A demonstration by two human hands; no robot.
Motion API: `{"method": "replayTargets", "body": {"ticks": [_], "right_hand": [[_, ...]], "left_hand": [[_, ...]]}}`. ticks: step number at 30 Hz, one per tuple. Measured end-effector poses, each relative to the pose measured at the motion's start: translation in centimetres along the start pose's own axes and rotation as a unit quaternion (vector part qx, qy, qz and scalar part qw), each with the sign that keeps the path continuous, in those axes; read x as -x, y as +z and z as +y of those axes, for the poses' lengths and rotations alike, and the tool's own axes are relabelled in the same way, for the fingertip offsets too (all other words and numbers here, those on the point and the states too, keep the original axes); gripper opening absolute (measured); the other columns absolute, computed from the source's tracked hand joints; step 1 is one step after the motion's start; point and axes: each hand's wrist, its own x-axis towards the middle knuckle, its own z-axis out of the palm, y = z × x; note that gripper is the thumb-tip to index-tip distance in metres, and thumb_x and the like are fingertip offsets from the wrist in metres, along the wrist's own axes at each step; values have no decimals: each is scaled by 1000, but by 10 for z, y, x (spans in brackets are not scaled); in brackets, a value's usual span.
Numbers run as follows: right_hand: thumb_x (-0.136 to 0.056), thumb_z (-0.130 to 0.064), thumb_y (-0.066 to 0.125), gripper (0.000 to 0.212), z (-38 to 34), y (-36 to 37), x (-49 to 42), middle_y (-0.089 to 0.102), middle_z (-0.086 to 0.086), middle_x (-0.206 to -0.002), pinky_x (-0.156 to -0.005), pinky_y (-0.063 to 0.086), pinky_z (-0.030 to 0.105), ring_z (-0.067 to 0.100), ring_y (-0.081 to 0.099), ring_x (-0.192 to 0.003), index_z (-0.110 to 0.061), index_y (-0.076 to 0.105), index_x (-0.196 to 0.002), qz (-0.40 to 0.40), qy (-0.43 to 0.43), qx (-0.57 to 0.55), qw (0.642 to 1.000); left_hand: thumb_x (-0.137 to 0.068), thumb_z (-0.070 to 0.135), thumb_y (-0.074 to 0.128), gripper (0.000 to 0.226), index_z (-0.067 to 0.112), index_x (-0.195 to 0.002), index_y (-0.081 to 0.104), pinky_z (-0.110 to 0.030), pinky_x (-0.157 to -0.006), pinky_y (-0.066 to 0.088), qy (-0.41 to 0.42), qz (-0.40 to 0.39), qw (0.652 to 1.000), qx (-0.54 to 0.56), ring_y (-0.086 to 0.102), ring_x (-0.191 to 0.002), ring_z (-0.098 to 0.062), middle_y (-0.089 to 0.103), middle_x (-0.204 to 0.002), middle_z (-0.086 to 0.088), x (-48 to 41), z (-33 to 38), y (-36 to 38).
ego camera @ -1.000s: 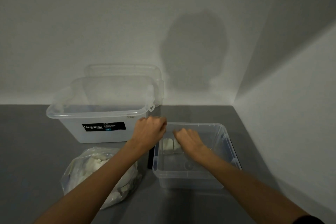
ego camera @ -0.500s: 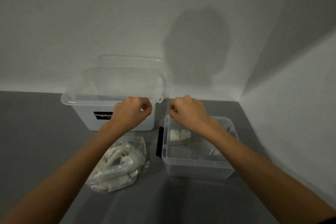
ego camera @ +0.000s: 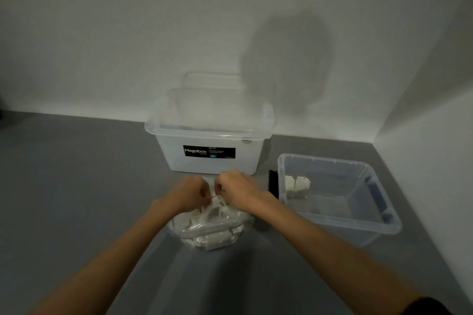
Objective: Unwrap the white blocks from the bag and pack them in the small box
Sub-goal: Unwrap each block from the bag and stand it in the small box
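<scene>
My left hand (ego camera: 190,195) and right hand (ego camera: 236,188) are both curled, pinching the mouth of the bag (ego camera: 212,227) at the middle of the table (ego camera: 76,186). Two white blocks (ego camera: 297,185) sit in the small box (ego camera: 343,227) by the table's right edge. Next, I reckon: spread the opening and lift one out.

Two hands of mine: left hand (ego camera: 190,194) and right hand (ego camera: 236,189). One clear plastic bag (ego camera: 212,230); its wrapped white pieces are too jumbled to count. One small box (ego camera: 358,231) with two white blocks (ego camera: 297,185). One large tub (ego camera: 245,161). Possibly two clear lids (ego camera: 215,107).
</scene>
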Motion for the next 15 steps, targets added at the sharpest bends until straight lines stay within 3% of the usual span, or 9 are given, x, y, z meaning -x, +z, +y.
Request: {"method": "replayTargets", "body": {"ticks": [5, 8, 11, 15], "right_hand": [[-90, -2, 56, 16, -3, 16, -5, 67, 14, -97, -76, 56, 41, 28, 65, -81, -8, 68, -99, 28, 43, -29, 998], [-91, 0, 54, 19, 1, 15, -3, 68, 12, -100, -78, 56, 39, 25, 66, -84, -8, 70, -99, 43, 65, -59, 995], [-89, 7, 51, 26, 5, 15, 3, 67, 11, -103, -72, 54, 33, 24, 65, -85, -9, 69, -99, 33, 85, -52, 994], [-89, 4, 50, 26, 2, 17, 10, 65, 10, -103, -57, 39, 24, 24, 63, -82, -12, 69, -98, 19, 91, -14, 996]], "left_hand": [[-79, 28, 69, 18, 13, -90, 71, -31, -80, 55, 10, 40, 998, -39, 65, -81, -15, 70, -88, -1, 0, -5, 24], [-80, 23, 70, 16, 15, -93, 69, -29, -81, 53, 41, 60, 997, -26, 64, -88, -16, 68, -93, 1, 0, -7, 23], [-79, 19, 74, 17, 11, -93, 68, -32, -78, 55, 53, 60, 996, 49, 65, -81, -18, 65, -83, -1, 2, -14, 16], [-79, 19, 75, 12, 13, -87, 69, -33, -70, 56, 73, 84, 987, 116, 66, -64, -16, 67, -70, 0, 11, -23, 2]]}}
